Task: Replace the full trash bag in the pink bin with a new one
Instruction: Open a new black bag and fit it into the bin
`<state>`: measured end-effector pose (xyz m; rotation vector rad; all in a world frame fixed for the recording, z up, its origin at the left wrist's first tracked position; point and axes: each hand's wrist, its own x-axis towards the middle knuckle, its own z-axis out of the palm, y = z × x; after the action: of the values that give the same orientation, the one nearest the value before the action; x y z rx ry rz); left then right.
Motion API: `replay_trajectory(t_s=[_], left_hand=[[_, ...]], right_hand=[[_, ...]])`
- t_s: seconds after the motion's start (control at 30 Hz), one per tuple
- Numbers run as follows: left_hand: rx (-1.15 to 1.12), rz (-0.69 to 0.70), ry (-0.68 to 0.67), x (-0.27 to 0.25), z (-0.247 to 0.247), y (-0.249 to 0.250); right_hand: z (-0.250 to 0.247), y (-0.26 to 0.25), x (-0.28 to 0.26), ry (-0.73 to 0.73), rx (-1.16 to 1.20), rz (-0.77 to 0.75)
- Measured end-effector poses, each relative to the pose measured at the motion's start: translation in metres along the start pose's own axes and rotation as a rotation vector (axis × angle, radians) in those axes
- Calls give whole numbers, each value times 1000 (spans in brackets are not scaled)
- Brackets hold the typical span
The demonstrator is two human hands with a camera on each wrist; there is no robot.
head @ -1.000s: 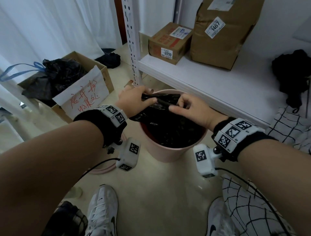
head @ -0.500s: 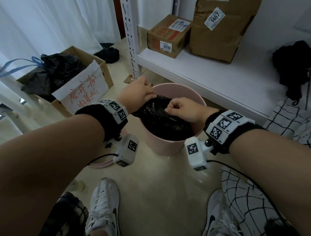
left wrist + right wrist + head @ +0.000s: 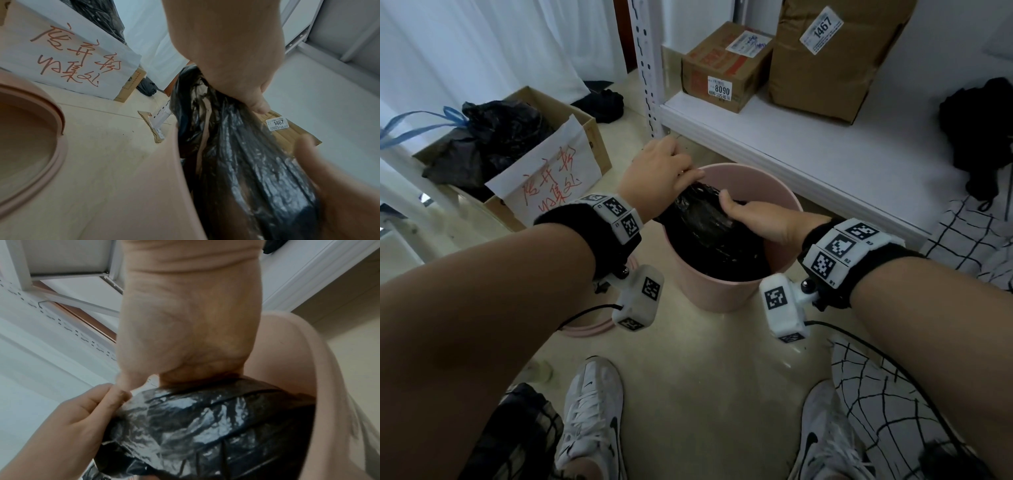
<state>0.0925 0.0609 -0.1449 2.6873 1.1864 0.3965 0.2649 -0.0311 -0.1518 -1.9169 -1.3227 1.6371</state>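
Note:
The pink bin [image 3: 722, 294] stands on the floor in front of me, below a shelf edge. A crumpled black trash bag [image 3: 709, 233] lies in its mouth, sagging inside. My left hand [image 3: 681, 174] grips the bag's edge at the bin's far left rim. My right hand [image 3: 736, 212] reaches into the opening from the right and holds the bag, thumb on top, fingers hidden under the plastic. In the left wrist view the bag [image 3: 246, 162] hangs from the left hand inside the bin wall [image 3: 144, 178]. In the right wrist view both hands meet at the bag [image 3: 205, 426].
A cardboard box [image 3: 592, 144] with dark bags and a handwritten paper sign stands at the left. The white shelf [image 3: 825, 154] behind the bin carries two cardboard boxes and black cloth [image 3: 979, 130]. A pink ring [image 3: 592, 329] lies on the floor. My shoes [image 3: 592, 411] are near.
Both hands have come down with the bag from above the bin into its mouth. The left hand has shifted to the far left rim and the right hand has sunk into the opening.

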Motion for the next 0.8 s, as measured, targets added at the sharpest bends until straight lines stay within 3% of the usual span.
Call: replay_trajectory(t_s=[0.07,0.13,0.23,0.3,0.4,0.47,0.57,0.67,0.8], left_hand=[[7,-22,44,-2,2,-1],[-3,-32,76,-5,3,-4],[-22,18,46,-5,0,-5],[-62,38,-39,-4,-4,-2],[-71,-27,-140,-1,-4,4],[-87,-87,-116,0,-2,5],[-235,-204,-90,4,-2,7],[-301,-243,-156,8,-3,9],[-249,-210,-262,13,-1,4]], right_hand=[[-5,1,-4,-22,29,-89],[-9,0,-5,49,-101,-212],[-11,-1,1,436,-316,-431],[-12,0,1,726,-455,-468],[-18,-1,-3,915,-582,-506],[-21,-3,-5,866,-557,-514],[-19,-5,-9,606,-488,-482],[-17,-3,-9,405,-376,-477],[-29,8,4,440,-573,-347]])
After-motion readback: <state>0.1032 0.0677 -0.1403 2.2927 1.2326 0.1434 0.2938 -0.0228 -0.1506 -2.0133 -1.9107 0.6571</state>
